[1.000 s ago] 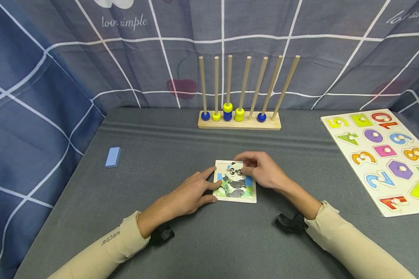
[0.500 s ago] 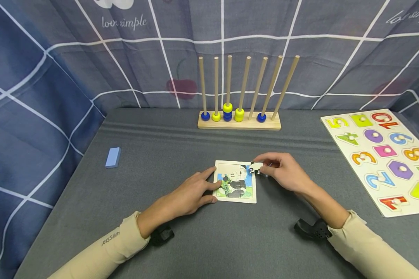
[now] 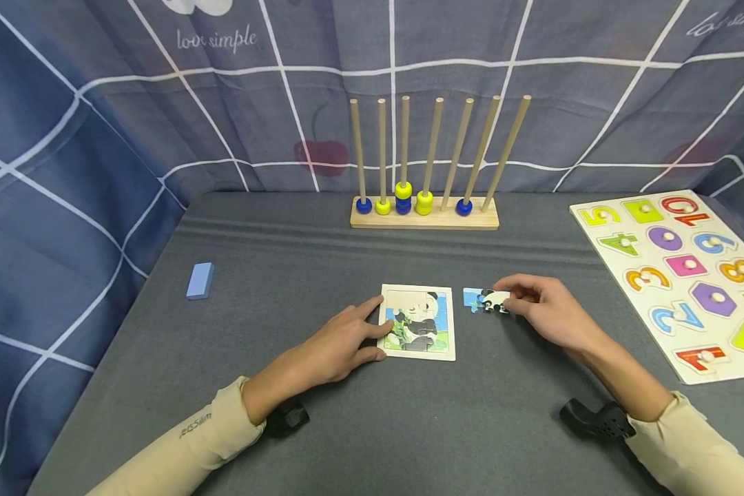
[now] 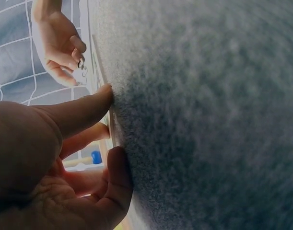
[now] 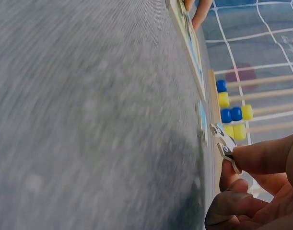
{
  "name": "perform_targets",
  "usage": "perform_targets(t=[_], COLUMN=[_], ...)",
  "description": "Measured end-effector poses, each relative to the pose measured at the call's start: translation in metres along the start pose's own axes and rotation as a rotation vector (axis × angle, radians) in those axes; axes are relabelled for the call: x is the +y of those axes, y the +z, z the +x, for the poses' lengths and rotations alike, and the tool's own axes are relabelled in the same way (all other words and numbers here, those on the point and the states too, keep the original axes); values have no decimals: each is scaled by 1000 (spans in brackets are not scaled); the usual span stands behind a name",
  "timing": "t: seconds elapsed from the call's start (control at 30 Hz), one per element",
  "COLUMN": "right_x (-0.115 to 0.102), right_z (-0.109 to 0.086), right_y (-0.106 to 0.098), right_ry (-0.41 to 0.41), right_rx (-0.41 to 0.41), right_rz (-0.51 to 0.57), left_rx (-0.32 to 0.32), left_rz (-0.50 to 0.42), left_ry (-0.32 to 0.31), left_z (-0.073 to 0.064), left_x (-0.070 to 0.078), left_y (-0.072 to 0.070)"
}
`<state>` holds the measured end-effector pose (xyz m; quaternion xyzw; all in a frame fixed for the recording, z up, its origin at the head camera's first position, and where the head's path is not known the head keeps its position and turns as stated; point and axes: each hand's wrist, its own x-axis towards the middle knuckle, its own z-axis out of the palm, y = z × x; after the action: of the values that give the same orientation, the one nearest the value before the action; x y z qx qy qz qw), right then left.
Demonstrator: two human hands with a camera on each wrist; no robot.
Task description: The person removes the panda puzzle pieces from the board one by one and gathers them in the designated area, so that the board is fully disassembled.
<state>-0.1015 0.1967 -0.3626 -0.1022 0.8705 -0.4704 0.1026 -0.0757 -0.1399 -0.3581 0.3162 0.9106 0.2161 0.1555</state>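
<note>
A square panda jigsaw puzzle (image 3: 417, 322) in a pale wooden frame lies mid-table. My left hand (image 3: 337, 344) rests at its left side, fingers extended, fingertips on the frame and picture. To the right of the puzzle, my right hand (image 3: 548, 310) pinches a black-and-white panda-face puzzle piece (image 3: 496, 301) between thumb and fingers. The right wrist view has this panda-face piece (image 5: 225, 142) raised off the cloth. A blue puzzle piece (image 3: 472, 297) lies on the table between the frame and the right hand. The picture's top left shows bare pale wood.
Behind the puzzle stands a wooden peg rack (image 3: 424, 219) with blue and yellow beads. A number-and-shape board (image 3: 651, 327) lies at the right. A blue block (image 3: 200, 281) sits at the left. Patterned curtain (image 3: 254, 124) hangs along the back and left.
My right hand has moved right, off the puzzle, carrying the panda-face piece. The picture's upper part and the blue piece beside the frame are now uncovered. The left hand stays in place.
</note>
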Motion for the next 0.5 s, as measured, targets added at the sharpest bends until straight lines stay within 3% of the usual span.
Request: perform_targets(t=[0.13, 0.33, 0.5], right_x=[9, 14, 12], right_z=[-1, 2, 3], right_y=[-3, -1, 1], right_ry=[-19, -106, -113], right_rx=[22, 71, 90], right_rz=[-26, -172, -251], left_rx=[3, 10, 5], left_rz=[6, 4, -4], left_ry=[1, 4, -6], left_z=[-1, -1, -1], left_x=[0, 0, 1], left_y=[0, 0, 0])
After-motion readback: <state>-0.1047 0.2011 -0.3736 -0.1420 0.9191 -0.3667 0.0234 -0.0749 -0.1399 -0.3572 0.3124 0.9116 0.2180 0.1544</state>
